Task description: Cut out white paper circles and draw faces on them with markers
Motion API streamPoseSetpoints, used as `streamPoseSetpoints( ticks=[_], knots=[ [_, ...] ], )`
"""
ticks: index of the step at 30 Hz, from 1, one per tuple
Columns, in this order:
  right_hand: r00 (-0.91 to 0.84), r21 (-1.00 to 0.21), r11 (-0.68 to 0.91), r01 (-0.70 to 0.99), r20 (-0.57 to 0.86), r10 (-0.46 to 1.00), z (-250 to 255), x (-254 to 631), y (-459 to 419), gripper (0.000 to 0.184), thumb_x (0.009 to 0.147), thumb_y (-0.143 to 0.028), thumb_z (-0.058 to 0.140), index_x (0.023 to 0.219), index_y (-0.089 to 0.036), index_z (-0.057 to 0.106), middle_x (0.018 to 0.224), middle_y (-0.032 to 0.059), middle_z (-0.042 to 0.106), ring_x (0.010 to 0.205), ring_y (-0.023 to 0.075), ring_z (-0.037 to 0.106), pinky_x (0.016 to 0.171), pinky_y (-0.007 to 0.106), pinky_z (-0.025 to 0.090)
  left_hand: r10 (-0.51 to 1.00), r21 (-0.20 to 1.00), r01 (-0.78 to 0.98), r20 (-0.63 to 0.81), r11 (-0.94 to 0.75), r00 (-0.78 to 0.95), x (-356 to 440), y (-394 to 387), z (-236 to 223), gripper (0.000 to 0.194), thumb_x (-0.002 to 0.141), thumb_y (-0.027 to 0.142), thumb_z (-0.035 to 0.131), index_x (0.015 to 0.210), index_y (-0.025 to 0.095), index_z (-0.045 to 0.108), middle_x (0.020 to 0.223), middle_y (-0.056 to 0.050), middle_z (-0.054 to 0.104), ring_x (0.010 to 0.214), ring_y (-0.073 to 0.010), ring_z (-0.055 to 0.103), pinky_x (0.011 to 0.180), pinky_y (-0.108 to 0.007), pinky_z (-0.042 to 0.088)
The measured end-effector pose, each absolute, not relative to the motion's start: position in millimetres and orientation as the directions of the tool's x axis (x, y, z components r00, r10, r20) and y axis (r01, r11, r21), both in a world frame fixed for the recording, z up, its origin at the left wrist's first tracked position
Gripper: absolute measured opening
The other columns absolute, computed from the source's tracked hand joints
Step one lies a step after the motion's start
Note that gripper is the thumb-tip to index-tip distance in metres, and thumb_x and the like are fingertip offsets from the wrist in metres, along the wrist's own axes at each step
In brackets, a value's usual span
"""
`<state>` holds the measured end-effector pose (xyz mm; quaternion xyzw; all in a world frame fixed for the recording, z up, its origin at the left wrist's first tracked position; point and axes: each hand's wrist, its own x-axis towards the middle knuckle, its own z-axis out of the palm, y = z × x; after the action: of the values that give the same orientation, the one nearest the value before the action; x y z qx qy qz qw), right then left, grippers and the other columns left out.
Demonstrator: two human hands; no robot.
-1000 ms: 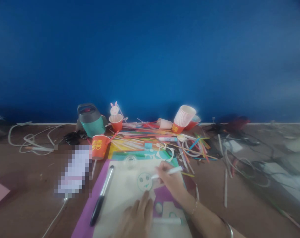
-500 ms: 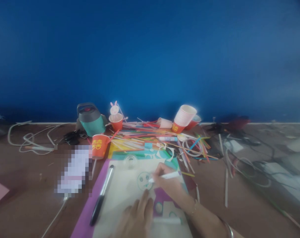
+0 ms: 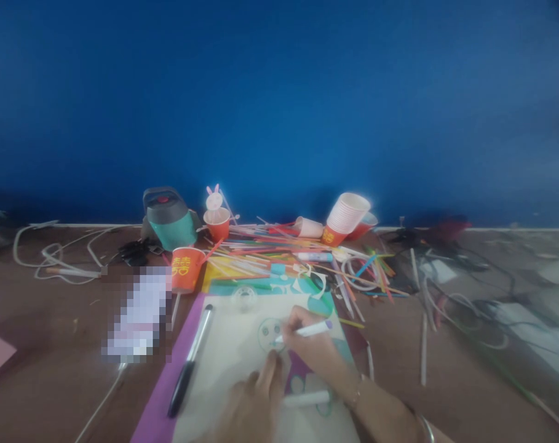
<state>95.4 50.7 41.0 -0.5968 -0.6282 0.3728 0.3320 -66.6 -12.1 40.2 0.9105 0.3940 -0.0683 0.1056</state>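
Observation:
A white marker (image 3: 309, 330) with a purple end is pinched in my right hand (image 3: 309, 338). Its tip is on or just above a round face (image 3: 267, 332) drawn on white paper (image 3: 219, 351). The face has eyes and a greenish outline. My left hand (image 3: 256, 400) rests on the paper just below the face, fingers stretched forward and blurred. Beneath my right wrist lies another white marker (image 3: 307, 399), across cut paper and a purple sheet (image 3: 300, 369). A black-and-silver marker (image 3: 189, 363) lies along the paper's left side.
Behind the paper are a tape roll (image 3: 243, 297), paper scraps and many drinking straws (image 3: 261, 249). Red paper cups (image 3: 187, 271), a stack of cups (image 3: 346, 215) and a teal flask (image 3: 171, 221) stand farther back. A blurred-out phone (image 3: 138, 314) with a cable lies left.
My right hand has shifted slightly, and the marker tip has moved down and left from the face's right edge toward its mouth. My left hand stays on the paper. The view tilts slightly.

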Motion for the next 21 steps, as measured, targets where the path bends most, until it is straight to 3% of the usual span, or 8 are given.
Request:
streamPoseSetpoints(
  ticks=[7,21],
  knots=[
    [-0.083,-0.858,0.039,0.513,-0.005,0.997,40.3,96.0,50.1,0.02,0.07,-0.023,0.05,0.056,-0.022,0.036,0.05,-0.0063,0.038,0.05,0.0098,0.038,0.045,0.019,0.032,0.687,0.136,0.741,-0.298,-0.657,0.663,-65.3,-11.2,44.4,0.065,0.079,0.003,0.032,0.143,0.009,0.027,0.141,-0.021,0.043,0.08,-0.0208,0.068,0.063,-0.031,0.059],
    [-0.091,-0.845,0.045,0.533,-0.004,0.996,39.7,95.6,50.2,0.022,0.071,-0.022,0.052,0.055,-0.022,0.036,0.05,-0.0059,0.04,0.05,0.0104,0.038,0.046,0.021,0.032,0.707,0.146,0.762,-0.298,-0.631,0.642,-62.9,-11.5,46.3,0.07,0.074,-0.001,0.034,0.143,0.011,0.027,0.141,-0.02,0.042,0.079,-0.0196,0.067,0.064,-0.03,0.058]
  ],
)
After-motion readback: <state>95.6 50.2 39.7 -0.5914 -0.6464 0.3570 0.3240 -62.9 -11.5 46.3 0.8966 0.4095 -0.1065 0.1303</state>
